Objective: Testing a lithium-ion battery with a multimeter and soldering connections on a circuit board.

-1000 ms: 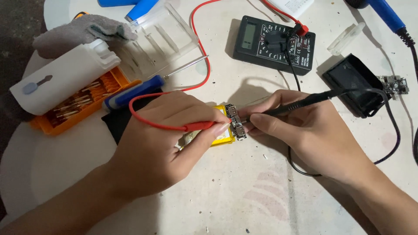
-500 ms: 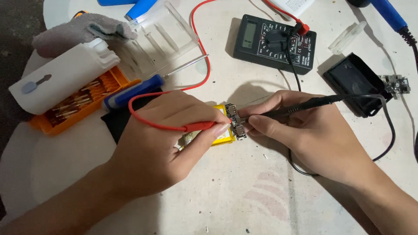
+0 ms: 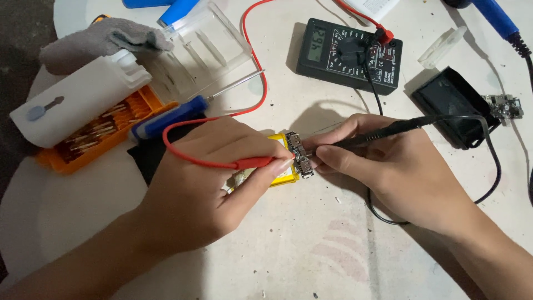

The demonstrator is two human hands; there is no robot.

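The fingers of the left hand [image 3: 208,183] pinch a red test probe [image 3: 252,163] between thumb and forefinger, its tip set against the small circuit board [image 3: 298,155] that sits on the edge of a yellow battery pack [image 3: 280,172]. The fingers of the right hand [image 3: 383,166] are pressed together around a black test probe [image 3: 377,133], whose tip meets the same circuit board from the other side. The circuit board lies between the two hands on the white table [image 3: 311,250]. Beyond the circuit board rests a black multimeter [image 3: 348,54] with both leads running to it. To the far left of the circuit board stands an orange bit case [image 3: 91,139] under a white lid [image 3: 78,103], with a blue-handled screwdriver [image 3: 169,118] and a clear plastic box [image 3: 205,50] nearer. To the right of the circuit board lies a black plastic casing [image 3: 452,105].
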